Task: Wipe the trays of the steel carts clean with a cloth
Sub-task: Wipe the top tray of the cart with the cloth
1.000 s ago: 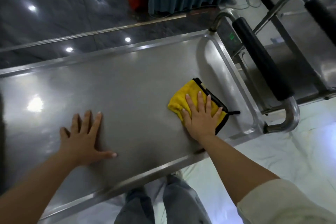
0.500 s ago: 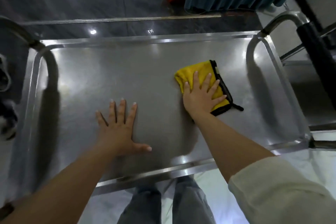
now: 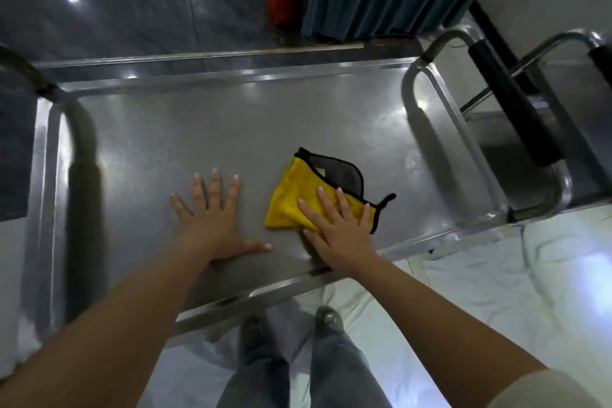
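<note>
Right hand (image 3: 341, 228): fingers (image 3: 326, 200) straight and slightly fanned, pressed flat on the near edge of the cloth (image 3: 298, 202); no curl, no pinch. Palm heel sat on bare steel just near of the cloth. Left hand (image 3: 215, 222): fingers spread wide, thumb out to the right, flat on the tray (image 3: 231, 129), bracing. It held nothing.

Cloth lay on the tray right of centre, toward the near rim, just right of the left hand and apart from it.

Judgement on the step: only the fingers covered the cloth, so pressure likely fell on its near part; sliding the palm farther onto it would spread the load and keep the far flap from folding over. Long overlapping strokes along the tray, then into the corners under the handle posts, would seem the sound way. The left hand's brace probably kept the cart from rolling.

Materials: cloth was plush yellow pile, soft and bunched, with a grey reverse folded up at the far corner, black stitched edging and a small black loop at the right. Tray was brushed steel, dull sheen, shallow raised rim, rounded corners. Tubular steel handle (image 3: 440, 40) at right, bent in a hoop. A black foam grip (image 3: 510, 99) belonged to a second cart (image 3: 549, 156) beyond it.
</note>
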A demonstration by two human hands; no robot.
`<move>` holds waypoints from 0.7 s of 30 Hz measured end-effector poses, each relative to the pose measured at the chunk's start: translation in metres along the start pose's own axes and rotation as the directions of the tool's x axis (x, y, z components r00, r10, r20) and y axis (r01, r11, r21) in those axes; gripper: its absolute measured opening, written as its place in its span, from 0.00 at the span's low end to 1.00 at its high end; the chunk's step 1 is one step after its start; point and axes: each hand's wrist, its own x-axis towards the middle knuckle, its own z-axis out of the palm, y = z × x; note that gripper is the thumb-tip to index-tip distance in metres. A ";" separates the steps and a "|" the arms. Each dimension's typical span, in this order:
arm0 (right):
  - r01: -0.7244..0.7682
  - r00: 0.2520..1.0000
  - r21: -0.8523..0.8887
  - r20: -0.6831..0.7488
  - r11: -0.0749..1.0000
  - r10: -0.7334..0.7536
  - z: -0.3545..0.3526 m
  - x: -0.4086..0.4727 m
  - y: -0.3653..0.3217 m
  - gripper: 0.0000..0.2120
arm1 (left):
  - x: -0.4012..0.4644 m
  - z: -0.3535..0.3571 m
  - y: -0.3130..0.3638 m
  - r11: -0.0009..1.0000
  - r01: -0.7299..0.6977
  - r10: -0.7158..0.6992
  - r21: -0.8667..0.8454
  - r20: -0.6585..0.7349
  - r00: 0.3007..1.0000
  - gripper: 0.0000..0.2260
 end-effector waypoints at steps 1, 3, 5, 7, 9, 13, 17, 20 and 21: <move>-0.011 1.000 -0.022 -0.020 1.000 0.010 -0.001 -0.008 0.005 0.29 | -0.001 0.000 -0.001 1.000 -0.003 0.003 0.006 -0.010 1.000 0.63; -0.045 0.997 -0.057 -0.062 0.997 0.041 -0.009 -0.011 0.013 0.34 | -0.002 0.002 -0.001 1.000 -0.010 0.011 0.022 -0.022 1.000 0.63; -0.035 0.999 -0.052 -0.035 0.998 0.033 -0.018 -0.001 0.013 0.38 | -0.004 0.006 -0.002 0.999 -0.010 0.011 0.032 -0.042 0.999 0.64; 0.009 0.998 -0.008 0.057 1.000 -0.008 -0.022 0.013 0.005 0.39 | -0.006 0.012 -0.003 0.999 -0.003 0.006 0.042 -0.071 0.997 0.64; 0.028 0.991 0.016 0.134 0.999 -0.030 -0.019 0.025 -0.004 0.39 | -0.010 0.021 -0.004 0.999 0.003 0.002 0.055 -0.092 0.996 0.62; 0.051 0.991 -0.029 0.122 0.998 -0.047 -0.017 0.038 -0.007 0.33 | -0.021 0.040 -0.001 0.998 0.031 -0.022 0.049 -0.180 0.983 0.55; 0.049 0.995 0.051 0.079 0.997 -0.053 -0.034 0.045 0.003 0.26 | -0.042 0.060 0.013 0.998 0.049 -0.037 0.047 -0.221 0.974 0.46; 0.025 0.998 0.343 0.037 0.939 -0.040 -0.051 0.032 0.011 0.25 | -0.067 0.077 0.028 0.996 0.080 -0.069 0.044 -0.221 0.973 0.41; 0.019 1.000 0.474 -0.001 0.880 -0.021 -0.058 0.022 0.015 0.24 | -0.076 0.080 0.034 0.995 0.094 -0.083 0.042 -0.216 0.973 0.39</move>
